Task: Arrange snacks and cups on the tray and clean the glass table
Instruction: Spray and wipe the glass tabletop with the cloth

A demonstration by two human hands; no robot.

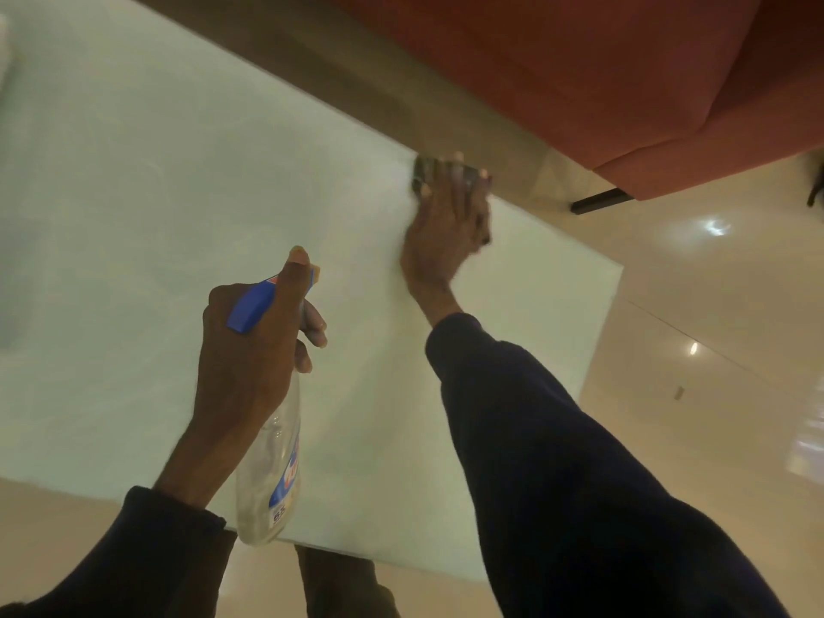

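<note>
The pale green glass table (156,216) fills most of the view. My left hand (249,359) grips a clear spray bottle (272,475) with a blue trigger head, held over the table's near edge, nozzle pointing away from me. My right hand (450,225) presses flat on a dark cloth (423,169) at the table's far right edge. The cloth is mostly hidden under my fingers and blurred. No tray, snacks or cups are in view.
A red sofa (624,82) stands just beyond the table's far edge, with a dark leg (599,200) on the floor. Glossy beige floor tiles (713,327) lie to the right and in front. The table's right corner (617,267) is close to my right hand.
</note>
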